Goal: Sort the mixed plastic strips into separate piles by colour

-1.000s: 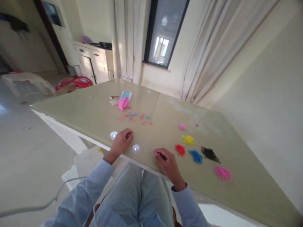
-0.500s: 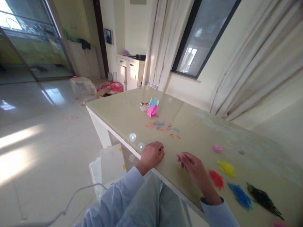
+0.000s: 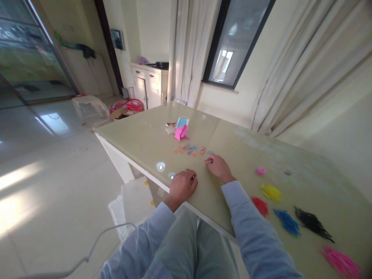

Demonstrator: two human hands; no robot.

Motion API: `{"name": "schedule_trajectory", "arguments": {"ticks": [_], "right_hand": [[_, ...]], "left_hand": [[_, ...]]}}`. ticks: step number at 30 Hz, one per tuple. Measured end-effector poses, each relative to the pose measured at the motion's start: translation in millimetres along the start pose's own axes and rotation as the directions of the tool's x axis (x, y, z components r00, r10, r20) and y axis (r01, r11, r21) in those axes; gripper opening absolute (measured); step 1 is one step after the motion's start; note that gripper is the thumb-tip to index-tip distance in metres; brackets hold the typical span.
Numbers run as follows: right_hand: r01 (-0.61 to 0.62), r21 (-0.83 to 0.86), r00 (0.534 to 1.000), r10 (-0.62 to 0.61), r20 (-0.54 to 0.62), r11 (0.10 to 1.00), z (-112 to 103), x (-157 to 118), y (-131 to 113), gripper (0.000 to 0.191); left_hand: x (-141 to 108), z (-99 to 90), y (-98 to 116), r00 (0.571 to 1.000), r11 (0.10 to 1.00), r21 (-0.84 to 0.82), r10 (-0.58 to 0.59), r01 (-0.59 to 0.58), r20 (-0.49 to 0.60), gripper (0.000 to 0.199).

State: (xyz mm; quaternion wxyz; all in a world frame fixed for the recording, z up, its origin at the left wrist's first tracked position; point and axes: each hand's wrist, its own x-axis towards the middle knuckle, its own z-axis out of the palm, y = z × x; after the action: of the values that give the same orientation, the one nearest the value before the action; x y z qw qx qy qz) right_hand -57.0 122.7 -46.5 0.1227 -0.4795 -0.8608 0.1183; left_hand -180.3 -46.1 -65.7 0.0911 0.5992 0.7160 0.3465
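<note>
My left hand (image 3: 183,186) rests at the table's near edge, fingers curled closed; whatever it may hold is hidden. My right hand (image 3: 217,167) reaches forward over the table, thumb and fingertips pressed together at the near side of scattered small orange and blue band-like pieces (image 3: 190,148). Its fingertips cover the spot of a couple of orange pieces; what is pinched is too small to make out. Behind the scattered pieces lies a folded bright pink paper-like object (image 3: 181,133), against a light-blue face mask (image 3: 182,123).
On the glossy table (image 3: 139,135), right of my right arm, lie bundles of thin strips: yellow (image 3: 271,193), red (image 3: 260,206), blue (image 3: 287,222), black (image 3: 313,223) and pink (image 3: 341,261). A small pink lump (image 3: 260,171) sits beyond them. A white box (image 3: 138,199) stands below the edge.
My right hand has moved forward and left, from near the table edge to the scattered pieces. My left hand stays curled in place. The view has turned slightly to the right.
</note>
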Motion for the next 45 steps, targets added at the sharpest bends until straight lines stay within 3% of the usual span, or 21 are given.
{"name": "schedule_trajectory", "arguments": {"ticks": [7,13,21,27,32,34,39,45], "right_hand": [[0.039,0.024,0.999,-0.039,-0.012,0.999,4,0,11,0.024],[0.042,0.105,0.998,-0.038,-0.041,0.994,4,1,2,0.019],[0.099,0.438,0.989,-0.039,-0.144,0.893,-6,-6,-18,0.013],[0.085,0.749,0.994,-0.003,-0.110,0.657,-27,-29,-32,0.031],[-0.019,0.994,1.000,0.009,0.018,0.109,-48,-65,-39,0.030],[-0.051,0.999,0.999,-0.001,0.051,0.001,-55,-79,-39,0.029],[-0.091,0.988,0.996,0.005,0.093,-0.124,-69,-111,-33,0.024],[-0.052,0.987,0.997,0.045,0.060,-0.155,-82,-137,-18,0.020]], "left_hand": [[-1,-0.1,1,1.000,1.000,-0.001,0.000,0.000,-0.015,0.015],[0,-0.2,2,1.000,1.000,0.001,-0.011,0.011,-0.017,0.015],[1,1.6,1,0.999,1.000,0.001,-0.027,0.027,-0.029,0.015],[1,1.4,2,0.999,0.999,0.001,-0.038,0.038,-0.038,0.015],[0,1.0,2,0.998,0.999,0.020,-0.046,0.047,-0.044,0.018],[0,1.1,1,0.998,0.999,0.014,-0.041,0.042,-0.046,0.018],[-1,2.9,-2,0.997,1.000,-0.007,-0.025,0.024,-0.073,0.019],[0,3.7,-7,0.998,1.000,-0.001,-0.021,0.021,-0.064,0.024]]}}
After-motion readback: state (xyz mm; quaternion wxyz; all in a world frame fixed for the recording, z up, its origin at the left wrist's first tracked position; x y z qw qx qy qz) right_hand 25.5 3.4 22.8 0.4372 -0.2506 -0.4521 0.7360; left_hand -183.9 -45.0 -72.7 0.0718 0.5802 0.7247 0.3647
